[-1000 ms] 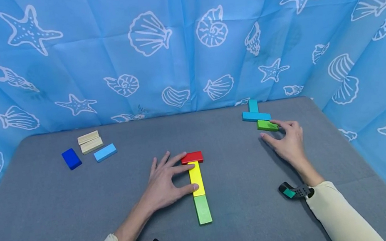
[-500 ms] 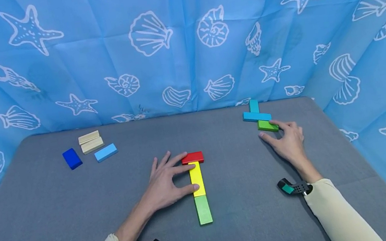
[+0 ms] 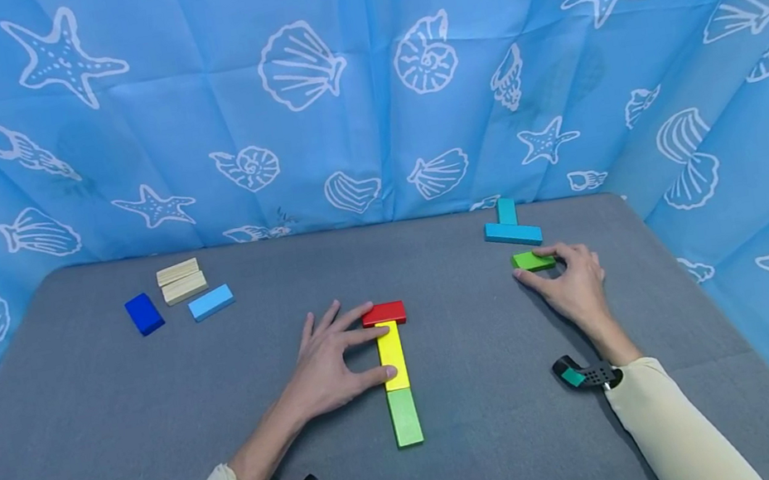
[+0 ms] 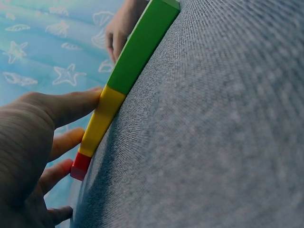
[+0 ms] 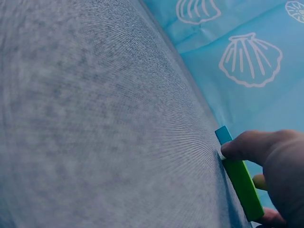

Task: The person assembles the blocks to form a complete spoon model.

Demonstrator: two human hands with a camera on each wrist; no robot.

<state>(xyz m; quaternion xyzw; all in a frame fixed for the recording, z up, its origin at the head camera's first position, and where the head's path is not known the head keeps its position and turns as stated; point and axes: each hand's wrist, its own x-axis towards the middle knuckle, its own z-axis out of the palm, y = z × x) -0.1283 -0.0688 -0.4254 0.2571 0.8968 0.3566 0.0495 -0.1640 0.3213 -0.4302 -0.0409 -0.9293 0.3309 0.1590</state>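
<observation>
The left hand lies spread, thumb and index fingertips on the yellow block and another finger at the red block. A light green block touches the yellow one's near end, making a column. At the right, the right hand pinches a small green block between thumb and finger, just in front of a blue block and a teal block. The right wrist view shows the thumb at one end of the green block and a finger at the other.
At the back left lie a dark blue block, a light blue block and two pale wooden blocks. A blue curtain with shells and starfish hangs behind the grey table.
The right hand's green block has moved toward the person, leaving a gap between it and the blue block it stood against. The left hand has stayed in place.
</observation>
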